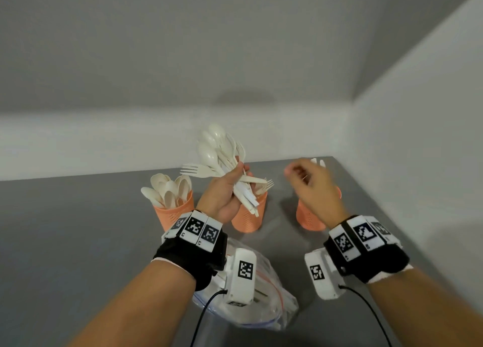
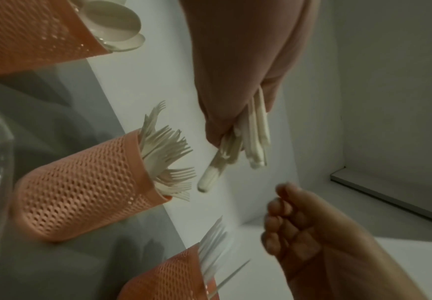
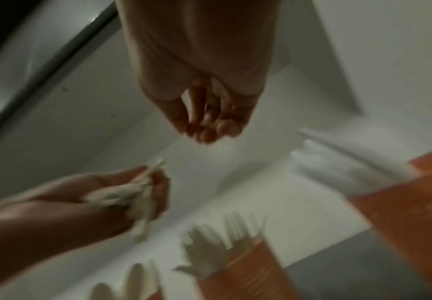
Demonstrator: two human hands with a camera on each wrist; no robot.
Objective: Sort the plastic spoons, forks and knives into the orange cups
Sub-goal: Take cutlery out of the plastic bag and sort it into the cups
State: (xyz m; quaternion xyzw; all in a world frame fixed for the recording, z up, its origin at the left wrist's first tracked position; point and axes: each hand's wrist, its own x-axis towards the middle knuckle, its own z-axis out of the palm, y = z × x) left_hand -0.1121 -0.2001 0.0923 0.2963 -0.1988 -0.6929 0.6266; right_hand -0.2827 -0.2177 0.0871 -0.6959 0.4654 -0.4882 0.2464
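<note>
Grey desk (image 1: 78, 216) in a white corner. Fingers (image 1: 239, 167) of my left hand (image 1: 222, 189) clench a mixed bundle of cream plastic spoons, forks and knives (image 1: 222, 158); my right hand (image 1: 311, 184) hangs loosely curled, holding nothing, above the knife-filled orange mesh cup (image 1: 308, 216). Beyond stand the fork cup (image 1: 248, 218) and spoon cup (image 1: 172, 213), both well stocked. I judge sorting well along, the bundle remaining.

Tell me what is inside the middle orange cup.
The middle orange cup holds white plastic forks, tines up and fanned above the rim. Their handles are hidden by the mesh wall, and in the head view the left hand covers most of it.
</note>
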